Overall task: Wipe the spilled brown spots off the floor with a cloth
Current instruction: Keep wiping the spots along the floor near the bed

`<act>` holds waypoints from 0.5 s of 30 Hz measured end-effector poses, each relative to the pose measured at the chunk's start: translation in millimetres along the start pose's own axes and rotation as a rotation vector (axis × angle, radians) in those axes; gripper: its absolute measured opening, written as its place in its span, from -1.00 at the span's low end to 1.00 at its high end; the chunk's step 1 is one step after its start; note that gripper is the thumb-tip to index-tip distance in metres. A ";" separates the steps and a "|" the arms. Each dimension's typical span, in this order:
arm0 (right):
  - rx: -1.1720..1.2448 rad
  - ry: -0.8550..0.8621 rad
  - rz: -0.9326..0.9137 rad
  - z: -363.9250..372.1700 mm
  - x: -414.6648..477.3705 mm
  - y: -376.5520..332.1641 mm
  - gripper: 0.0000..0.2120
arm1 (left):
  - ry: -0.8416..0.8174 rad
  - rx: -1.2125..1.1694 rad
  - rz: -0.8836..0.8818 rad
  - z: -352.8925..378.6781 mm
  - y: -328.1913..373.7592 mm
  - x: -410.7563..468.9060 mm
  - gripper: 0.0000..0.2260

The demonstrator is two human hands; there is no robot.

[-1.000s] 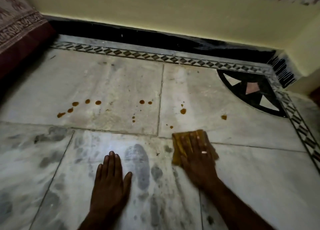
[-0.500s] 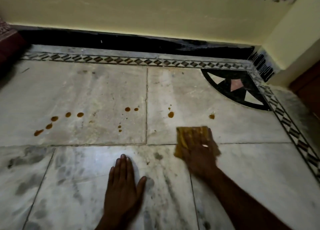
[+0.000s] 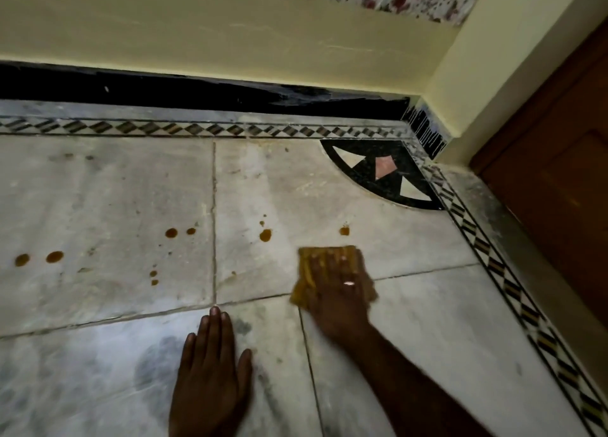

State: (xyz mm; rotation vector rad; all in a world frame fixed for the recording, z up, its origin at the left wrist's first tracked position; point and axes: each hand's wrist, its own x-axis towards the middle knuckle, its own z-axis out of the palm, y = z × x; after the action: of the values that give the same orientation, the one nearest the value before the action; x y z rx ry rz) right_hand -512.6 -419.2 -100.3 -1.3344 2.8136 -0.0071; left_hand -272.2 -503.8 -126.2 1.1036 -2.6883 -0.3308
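A: What is the biggest thing in view?
B: A pale marble floor with a patterned border, meeting a yellow wall beyond both hands. One brown door stands far right of the right hand.

A: And the hands?
B: Two. The left hand lies flat on the floor, palm down, fingers together, holding nothing. The right hand, up and to its right, presses flat with spread fingers on one yellow cloth. The cloth lies on the floor beneath that hand, across a tile joint.

A: How many brown spots?
B: About nine. One just beyond the right hand's fingertips, two up and left of the cloth, two beyond the left hand, two small ones nearer it, and two far to its left. None touch the cloth.
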 end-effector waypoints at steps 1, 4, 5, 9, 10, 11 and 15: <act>0.011 -0.005 -0.105 -2.1 -13.1 -10.8 -0.41 | -0.006 -0.006 0.000 -1.2 -1.0 0.0 -0.38; 0.056 -0.118 -0.297 -15.0 -70.2 8.1 -0.42 | -0.043 -0.035 -0.017 -6.8 -1.6 2.1 -0.37; 0.053 -0.090 -0.282 -12.3 -80.7 23.0 -0.43 | -0.060 -0.047 -0.022 -8.6 -0.4 2.2 -0.37; 0.023 -0.109 -0.005 -11.7 -37.6 32.7 -0.33 | -0.153 -0.076 -0.043 -13.1 -1.5 2.1 -0.36; 0.047 -0.173 0.068 -13.6 -22.2 20.8 -0.23 | -0.186 -0.088 -0.044 -15.2 -1.9 3.0 -0.36; 0.043 -0.219 0.101 -12.8 -13.4 9.0 -0.14 | -0.221 -0.101 -0.047 -17.3 -1.8 3.3 -0.35; 0.002 -0.418 -0.165 -21.4 -17.5 -14.7 -0.13 | -0.394 -0.145 -0.058 -27.0 -0.9 8.1 -0.31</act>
State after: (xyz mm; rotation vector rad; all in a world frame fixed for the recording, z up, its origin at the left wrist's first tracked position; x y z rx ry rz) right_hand -490.7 -415.1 -78.2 -1.3747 2.3553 0.2361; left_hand -269.6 -513.5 -99.9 1.1782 -2.9047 -0.8180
